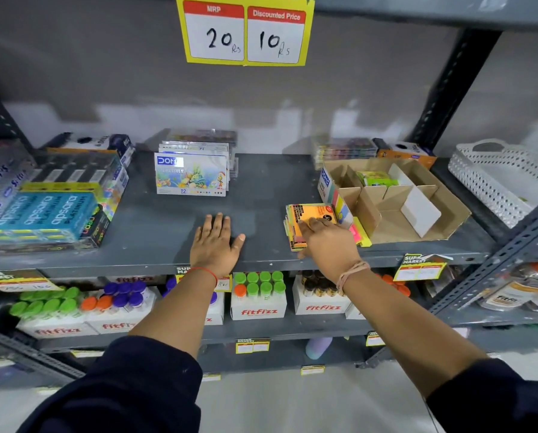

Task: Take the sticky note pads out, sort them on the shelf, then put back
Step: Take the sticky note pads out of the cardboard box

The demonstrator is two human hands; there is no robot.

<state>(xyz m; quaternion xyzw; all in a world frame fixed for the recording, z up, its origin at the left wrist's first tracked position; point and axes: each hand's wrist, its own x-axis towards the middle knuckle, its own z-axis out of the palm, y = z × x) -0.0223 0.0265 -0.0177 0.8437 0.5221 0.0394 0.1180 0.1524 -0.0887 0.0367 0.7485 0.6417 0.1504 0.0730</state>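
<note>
Resting flat on the grey shelf (255, 195), the left hand (215, 242) lies palm down with fingers spread wide, holding nothing, close to the front edge. The right hand (325, 242) sits on a stack of pads (308, 223) with an orange one on top, its fingers laid over the near part of the stack and pressing down rather than closing round it. That stack lies on the shelf near the front edge, just left of an open box (395, 195) with card dividers. One green pad (376, 178) sits in a back compartment of the box; the other compartments look bare. Pink and yellow pads (362, 235) lie between the stack and the box, touching its front corner. Between the two hands the shelf is bare, and open room runs back to a pastel pack (191, 174) standing mid-shelf. Pencil cartons (43, 214) crowd the left end; a white basket (502, 179) sits beyond the upright at right.
</note>
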